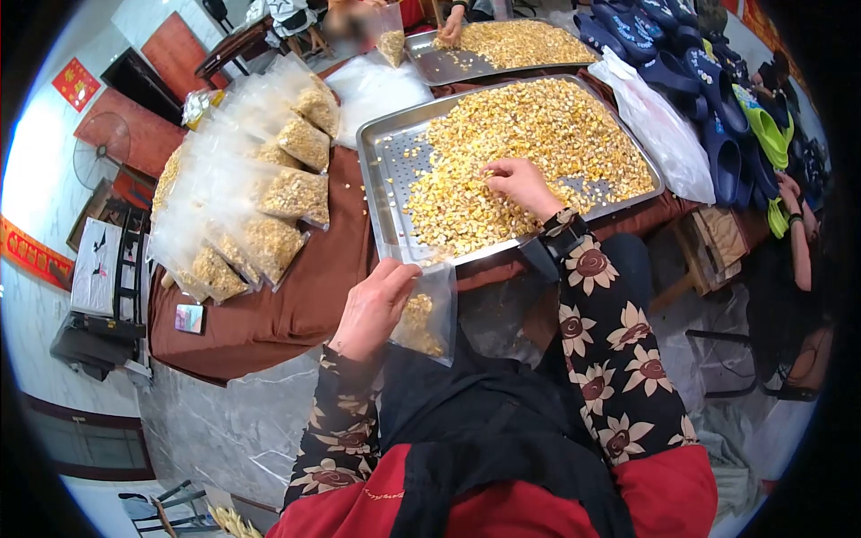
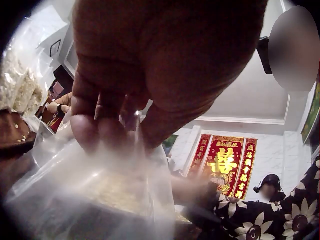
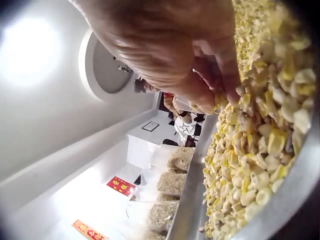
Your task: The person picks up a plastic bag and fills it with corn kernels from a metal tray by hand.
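Note:
A steel tray (image 1: 387, 170) on the table holds a broad heap of dried corn kernels (image 1: 547, 117), yellow and white. My right hand (image 1: 523, 186) is at the heap's near side, fingers curled and fingertips pinching kernels, as the right wrist view (image 3: 220, 97) also shows. Beside the tray's near left corner, my left hand (image 1: 372, 303) pinches the top edge of a clear plastic bag (image 1: 441, 300). The bag hangs in front of my lap with some kernels in its lower part. In the left wrist view, the bag (image 2: 100, 185) looks blurred below the fingers.
Several filled bags (image 1: 291, 193) crowd the table's left side, near a small card (image 1: 189, 318). Behind is a second tray (image 1: 439, 67) of corn, with another person's hand (image 1: 450, 29) over it. A white plastic sheet (image 1: 659, 125) and slippers (image 1: 717, 85) lie right of the tray.

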The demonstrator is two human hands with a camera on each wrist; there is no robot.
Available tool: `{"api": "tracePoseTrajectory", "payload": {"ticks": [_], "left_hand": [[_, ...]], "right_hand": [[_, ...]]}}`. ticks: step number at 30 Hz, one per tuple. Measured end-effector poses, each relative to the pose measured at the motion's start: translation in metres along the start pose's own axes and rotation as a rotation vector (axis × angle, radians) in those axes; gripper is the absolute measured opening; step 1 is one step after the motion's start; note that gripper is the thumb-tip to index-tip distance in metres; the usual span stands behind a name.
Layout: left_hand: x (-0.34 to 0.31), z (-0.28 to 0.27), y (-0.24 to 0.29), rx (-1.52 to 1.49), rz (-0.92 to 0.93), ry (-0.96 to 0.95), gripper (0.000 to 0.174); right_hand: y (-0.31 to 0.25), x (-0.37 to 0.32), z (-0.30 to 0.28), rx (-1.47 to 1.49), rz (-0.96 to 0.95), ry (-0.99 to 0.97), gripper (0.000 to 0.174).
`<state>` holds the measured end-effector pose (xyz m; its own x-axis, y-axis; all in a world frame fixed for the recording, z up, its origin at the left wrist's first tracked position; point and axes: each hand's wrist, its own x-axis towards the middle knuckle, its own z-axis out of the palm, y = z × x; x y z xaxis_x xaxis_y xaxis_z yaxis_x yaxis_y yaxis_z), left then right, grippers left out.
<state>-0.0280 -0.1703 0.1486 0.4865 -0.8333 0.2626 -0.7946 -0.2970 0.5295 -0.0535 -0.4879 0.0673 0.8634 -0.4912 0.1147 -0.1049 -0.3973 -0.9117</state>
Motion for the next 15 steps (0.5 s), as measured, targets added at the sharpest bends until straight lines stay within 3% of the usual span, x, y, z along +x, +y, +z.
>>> {"api": "tracePoseTrajectory", "payload": {"ticks": [3, 10, 15], "left_hand": [[-0.001, -0.001, 0.000, 0.007, 0.004, 0.004, 0.014], [0.000, 0.000, 0.000, 0.004, 0.003, 0.002, 0.014], [0.002, 0.002, 0.001, 0.027, -0.005, -0.009, 0.017]], "right_hand": [[-0.006, 0.000, 0.002, 0.358, 0.062, -0.128, 0.030], [-0.045, -0.016, 0.018, 0.474, 0.026, -0.246, 0.028], [-0.092, -0.044, 0.039, 0.471, -0.084, -0.577, 0.025]]}}
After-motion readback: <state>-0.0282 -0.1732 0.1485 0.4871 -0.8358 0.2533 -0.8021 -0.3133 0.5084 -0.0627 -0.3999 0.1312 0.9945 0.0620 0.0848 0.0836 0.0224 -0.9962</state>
